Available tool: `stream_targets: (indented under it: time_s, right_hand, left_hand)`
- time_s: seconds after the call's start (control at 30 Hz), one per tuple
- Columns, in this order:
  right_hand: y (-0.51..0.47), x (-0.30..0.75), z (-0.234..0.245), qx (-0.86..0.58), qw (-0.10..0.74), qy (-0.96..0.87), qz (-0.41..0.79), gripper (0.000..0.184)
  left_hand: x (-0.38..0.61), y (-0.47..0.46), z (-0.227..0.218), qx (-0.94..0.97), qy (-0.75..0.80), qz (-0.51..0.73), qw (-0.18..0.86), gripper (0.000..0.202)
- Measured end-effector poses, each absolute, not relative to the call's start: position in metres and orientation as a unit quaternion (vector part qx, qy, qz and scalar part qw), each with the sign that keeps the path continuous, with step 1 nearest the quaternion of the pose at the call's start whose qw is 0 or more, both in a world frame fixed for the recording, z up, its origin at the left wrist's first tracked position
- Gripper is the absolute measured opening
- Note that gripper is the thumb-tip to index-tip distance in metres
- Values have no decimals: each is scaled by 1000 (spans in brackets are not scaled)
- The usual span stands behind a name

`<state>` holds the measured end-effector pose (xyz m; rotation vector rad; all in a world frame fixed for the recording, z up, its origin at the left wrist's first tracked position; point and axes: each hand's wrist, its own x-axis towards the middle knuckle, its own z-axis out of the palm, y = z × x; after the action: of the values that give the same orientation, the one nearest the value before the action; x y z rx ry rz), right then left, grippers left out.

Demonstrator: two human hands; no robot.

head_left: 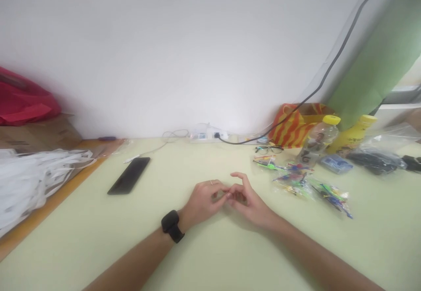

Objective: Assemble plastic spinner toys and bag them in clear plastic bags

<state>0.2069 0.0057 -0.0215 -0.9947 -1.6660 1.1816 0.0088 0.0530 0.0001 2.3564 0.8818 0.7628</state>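
Note:
Over the middle of the pale green table [197,264], my two hands meet at the fingertips. My left hand [205,199], with a ring on a finger and a black watch [173,226] at the wrist, is closed in a pinch. Its thumb and forefinger touch the fingertips of my right hand [246,199], which is also pinched, one finger raised. Anything between the fingertips is too small or hidden to make out. Nearest to my right hand lie clear packets of colourful small plastic parts [292,179]. A black phone [129,176] lies left of my left hand.
A white power strip [207,135] with a plugged cable sits by the wall. Glasses [269,149], a clear bottle [319,140], a yellow bottle [351,135] and a striped bag [289,126] stand or lie at right. White straps [33,181] and a cardboard box [39,134] are at left.

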Motion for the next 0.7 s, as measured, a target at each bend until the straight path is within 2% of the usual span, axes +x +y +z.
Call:
stream_targets:
  time_s: [0.17,0.43,0.7]
  right_hand:
    - [5,206,-21,-395,418,-669,470,51]
    - [-2,204,-24,-440,333,-764,336,61]
    - [-3,204,-23,-443,321,-781,301,66]
  left_hand:
    - [8,53,0,865,328,276,262,18]
    - [7,53,-3,867,343,263,249,14]
    - [8,53,1,861,348,246,277,16]
